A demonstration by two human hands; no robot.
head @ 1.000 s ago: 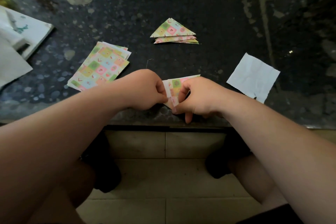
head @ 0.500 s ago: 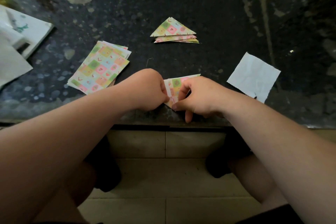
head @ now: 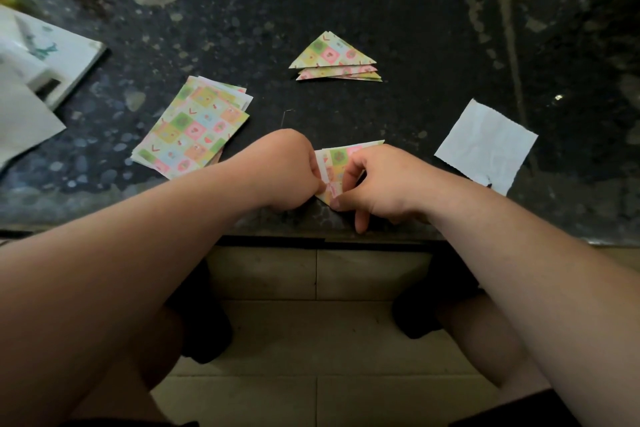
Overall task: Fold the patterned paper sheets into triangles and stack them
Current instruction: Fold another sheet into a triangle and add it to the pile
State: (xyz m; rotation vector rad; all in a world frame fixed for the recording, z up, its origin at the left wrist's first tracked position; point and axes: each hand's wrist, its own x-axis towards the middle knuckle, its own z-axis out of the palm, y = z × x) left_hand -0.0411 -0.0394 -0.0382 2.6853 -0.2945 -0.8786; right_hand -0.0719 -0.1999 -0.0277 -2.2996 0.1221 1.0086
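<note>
Pastel-checked paper sheet (head: 341, 157), partly folded, lies at the near edge of the dark speckled stone surface (head: 398, 3), held from both sides. The left grip (head: 287, 173) is curled tight on its left edge. The right grip (head: 384, 184) pinches its lower corner. A pile of flat patterned sheets (head: 194, 132) lies to the left, and a stack of folded triangles (head: 334, 57) sits farther back, well apart. A crumpled white paper square (head: 485, 146) lies to the right.
</note>
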